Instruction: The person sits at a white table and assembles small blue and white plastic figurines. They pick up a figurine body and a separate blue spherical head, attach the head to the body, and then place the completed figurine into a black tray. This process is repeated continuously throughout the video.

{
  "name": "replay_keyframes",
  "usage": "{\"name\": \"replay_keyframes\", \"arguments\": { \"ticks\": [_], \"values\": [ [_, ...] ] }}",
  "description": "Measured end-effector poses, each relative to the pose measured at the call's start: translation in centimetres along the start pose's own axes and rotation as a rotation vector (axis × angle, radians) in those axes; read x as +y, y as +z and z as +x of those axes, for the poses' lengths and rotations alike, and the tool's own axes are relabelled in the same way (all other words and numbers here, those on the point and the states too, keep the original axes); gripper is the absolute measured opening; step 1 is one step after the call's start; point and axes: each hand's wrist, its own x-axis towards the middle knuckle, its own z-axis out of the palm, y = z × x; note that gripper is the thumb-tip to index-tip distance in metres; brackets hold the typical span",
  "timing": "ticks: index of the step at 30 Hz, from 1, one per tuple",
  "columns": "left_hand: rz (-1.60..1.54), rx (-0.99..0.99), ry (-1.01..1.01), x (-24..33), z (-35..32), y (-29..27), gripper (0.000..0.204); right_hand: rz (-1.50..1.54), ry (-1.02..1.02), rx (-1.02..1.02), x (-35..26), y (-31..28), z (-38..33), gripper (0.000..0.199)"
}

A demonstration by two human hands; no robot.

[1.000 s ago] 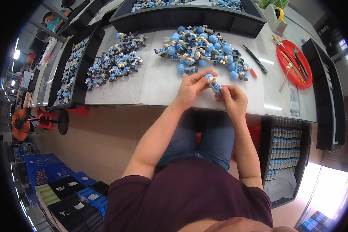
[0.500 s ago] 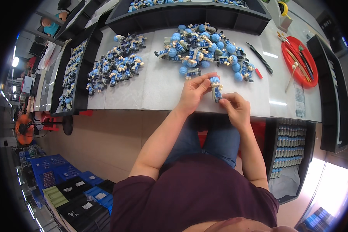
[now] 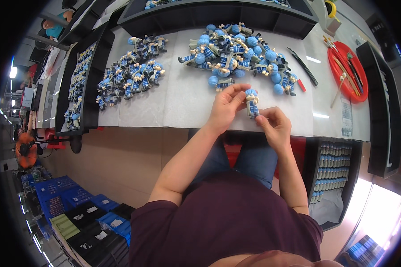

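Note:
A small figurine (image 3: pixel 252 106) with light blue hair and a blue outfit is held upright above the table's near edge. My left hand (image 3: pixel 226 108) pinches its upper part from the left with thumb and fingers. At its feet, my right hand (image 3: pixel 275 126) grips the lower end between thumb and forefinger. Just beyond my left hand lies a single loose figurine (image 3: pixel 222 82). Behind that, a heap of blue-haired figurines (image 3: pixel 229 55) spreads over the white sheet (image 3: pixel 178 104). Another pile of figurines (image 3: pixel 133 75) lies to the left.
Black trays hold more figurines: one at the back (image 3: pixel 218 18), one at the left (image 3: pixel 92 100) and one low on the right (image 3: pixel 327 213). A black pen (image 3: pixel 303 66) lies by a red cap (image 3: pixel 301 85). A red dish (image 3: pixel 363 91) carries brushes.
The figurine has turned slightly, its face now showing more. Both hands keep hold of it in nearly the same place. The whole view has shifted a little.

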Motion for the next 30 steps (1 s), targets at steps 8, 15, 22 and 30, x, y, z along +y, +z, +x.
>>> {"name": "replay_keyframes", "arguments": {
  "ticks": [8, 15, 22, 30],
  "values": [
    [0.021, 0.018, -0.016, 0.0, 0.1, 0.0, 0.024, 0.040, -0.003, 0.011, 0.1, 0.0, -0.1, 0.021],
    [0.001, 0.010, -0.015, 0.3, -0.1, 0.3, 0.025, 0.018, -0.035, 0.047, -0.1, 0.4, 0.0, 0.024],
    [0.023, -0.041, -0.012, 0.4, -0.1, 0.4, 0.034, 0.095, -0.167, 0.188, 0.2, 0.7, -0.3, 0.031],
    [0.134, -0.039, 0.068, 0.0, -0.1, -0.3, 0.026, 0.056, -0.350, 0.212, 1.4, 0.7, -0.2, 0.035]
  ]
}}
